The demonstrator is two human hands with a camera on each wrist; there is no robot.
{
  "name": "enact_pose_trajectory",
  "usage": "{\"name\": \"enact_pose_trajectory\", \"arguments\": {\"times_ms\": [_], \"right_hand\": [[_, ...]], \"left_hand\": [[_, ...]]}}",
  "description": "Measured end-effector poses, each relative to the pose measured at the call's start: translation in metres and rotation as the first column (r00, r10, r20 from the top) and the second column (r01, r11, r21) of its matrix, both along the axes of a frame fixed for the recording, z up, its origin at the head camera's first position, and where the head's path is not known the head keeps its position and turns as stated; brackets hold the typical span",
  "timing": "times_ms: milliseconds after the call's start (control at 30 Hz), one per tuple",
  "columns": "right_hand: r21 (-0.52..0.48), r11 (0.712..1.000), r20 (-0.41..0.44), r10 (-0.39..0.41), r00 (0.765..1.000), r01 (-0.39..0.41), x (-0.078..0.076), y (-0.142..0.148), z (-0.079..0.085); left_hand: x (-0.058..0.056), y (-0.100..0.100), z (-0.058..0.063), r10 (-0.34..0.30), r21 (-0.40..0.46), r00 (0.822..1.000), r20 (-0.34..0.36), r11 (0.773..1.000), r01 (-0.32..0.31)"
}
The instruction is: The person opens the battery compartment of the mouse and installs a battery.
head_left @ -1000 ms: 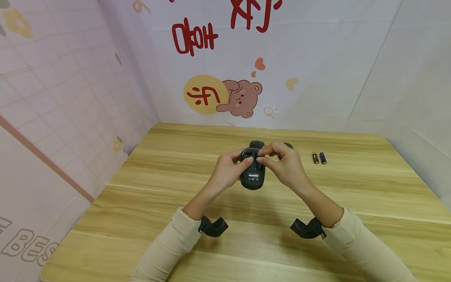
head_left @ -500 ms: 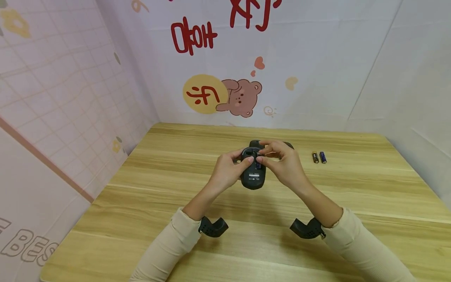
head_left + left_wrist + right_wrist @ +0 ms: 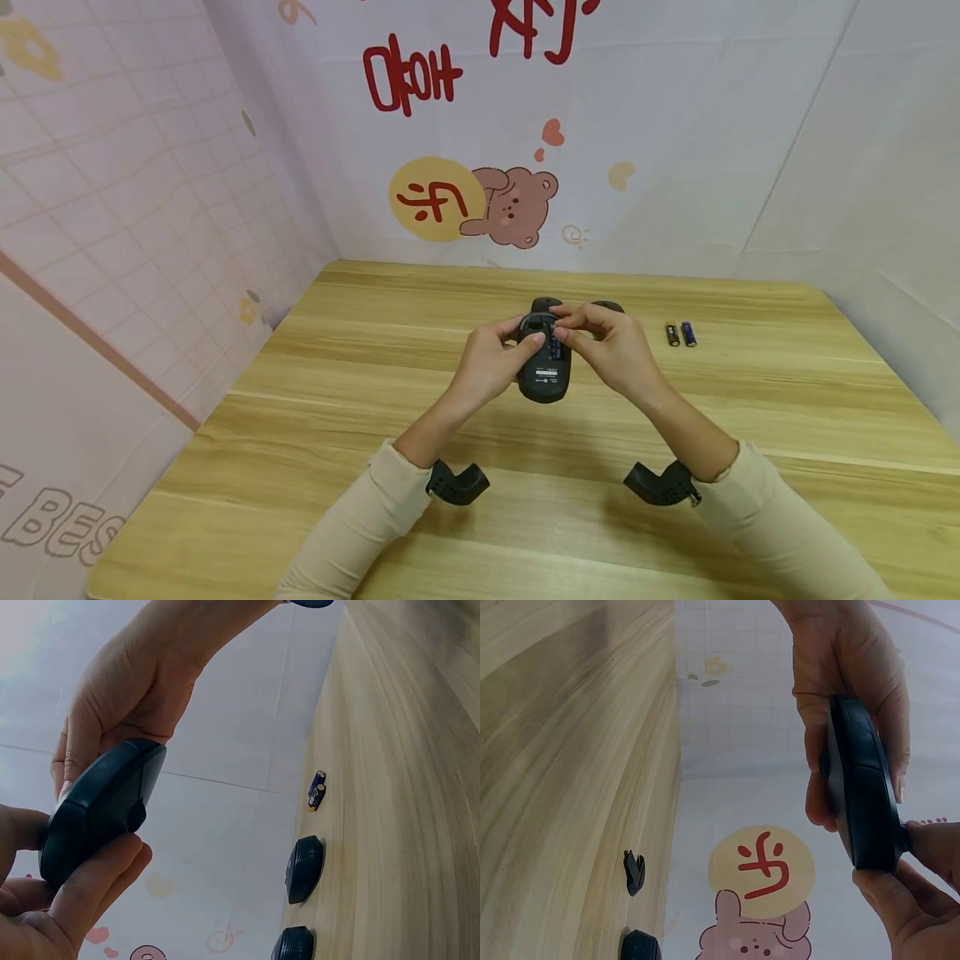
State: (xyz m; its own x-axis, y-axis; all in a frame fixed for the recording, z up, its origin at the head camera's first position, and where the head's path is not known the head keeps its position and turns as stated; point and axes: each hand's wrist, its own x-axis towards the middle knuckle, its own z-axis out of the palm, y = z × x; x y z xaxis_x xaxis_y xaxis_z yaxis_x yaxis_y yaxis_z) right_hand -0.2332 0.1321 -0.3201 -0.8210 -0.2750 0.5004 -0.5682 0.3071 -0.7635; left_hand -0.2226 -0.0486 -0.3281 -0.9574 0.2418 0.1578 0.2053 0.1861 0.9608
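Underside up, a black computer mouse (image 3: 543, 383) is held above the table in my left hand (image 3: 487, 360), the thumb lying across its uncovered battery compartment. A blue battery (image 3: 556, 348) shows in the compartment's right slot. My right hand (image 3: 617, 343) pinches the battery's upper end between thumb and index finger; the fingertips hide part of it. The left slot lies partly behind my left thumb. In the left wrist view the mouse (image 3: 97, 806) is edge-on, with the left fingers (image 3: 97, 881) against its side. The right wrist view shows the mouse (image 3: 859, 780) edge-on between both hands.
Two more dark mice, one (image 3: 547, 303) behind the held mouse and another (image 3: 607, 306) to its right, lie on the wooden table (image 3: 750, 392). Two batteries (image 3: 680, 334) lie further right. A small black cover-like piece (image 3: 634, 872) lies on the table in the right wrist view.
The held mouse and both hands have shifted slightly right. My right index finger, raised half a second ago, is down again near the thumb at the battery; more of the blue battery shows.
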Motion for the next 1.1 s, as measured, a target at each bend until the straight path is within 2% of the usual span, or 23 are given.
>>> {"name": "enact_pose_trajectory", "arguments": {"times_ms": [133, 367, 700, 767, 1000, 1033, 1100], "right_hand": [[0.017, 1.0, 0.025, 0.003, 1.0, -0.003, 0.0, 0.003, 0.001], [0.081, 0.997, -0.008, -0.009, 1.0, 0.01, -0.002, 0.006, 0.003], [0.111, 0.992, -0.042, -0.053, 0.998, 0.057, 0.001, 0.003, 0.001], [0.115, 0.991, -0.052, -0.067, 0.996, 0.072, 0.002, 0.002, 0.001], [0.107, 0.989, -0.081, -0.095, 0.992, 0.103, 0.003, 0.001, 0.0], [0.107, 0.988, -0.082, -0.099, 0.992, 0.107, 0.003, 0.001, 0.0], [0.106, 0.988, -0.083, -0.105, 0.991, 0.113, 0.003, 0.0, -0.001]], "left_hand": [[0.0, 0.002, 0.0, -0.004, -0.003, 1.0, -0.003, 1.0, 0.004], [0.002, 0.003, 0.002, -0.002, -0.032, 1.0, -0.031, 0.999, 0.001], [0.002, 0.004, 0.002, -0.009, -0.037, 1.0, -0.016, 0.999, 0.008], [0.003, 0.004, 0.005, -0.012, -0.045, 1.0, -0.019, 0.999, 0.011], [0.028, 0.005, 0.036, 0.0, -0.082, 0.999, -0.035, 0.997, -0.003], [0.028, 0.005, 0.037, 0.0, -0.084, 0.999, -0.033, 0.996, -0.003], [0.021, 0.004, 0.027, -0.007, -0.072, 0.999, -0.032, 0.997, 0.005]]}}
